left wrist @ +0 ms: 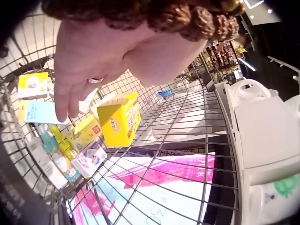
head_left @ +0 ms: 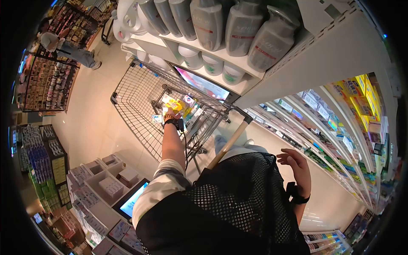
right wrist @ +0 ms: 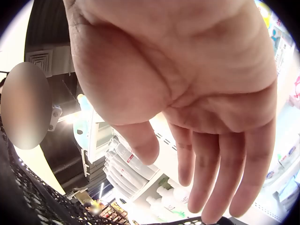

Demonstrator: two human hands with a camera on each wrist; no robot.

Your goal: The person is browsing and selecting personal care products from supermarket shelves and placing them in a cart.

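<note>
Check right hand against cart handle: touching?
Apart: the head view shows the right hand off to one side, a plain gap between it and the cart handle.

Shop, supermarket or drugstore type. Wire shopping cart (head_left: 129, 91) with small boxed goods (left wrist: 118, 121) inside. Aisle shelving stocked with repeats of one product: rows of matching grey bottles (head_left: 244, 29), white tubs (head_left: 212, 66) underneath, yellow boxes (head_left: 364, 102) stacked opposite. Lit screen (head_left: 203, 83) at shelf base. Display racks (head_left: 42, 89) line the walkway; another person (head_left: 72, 53) stands there.
</note>
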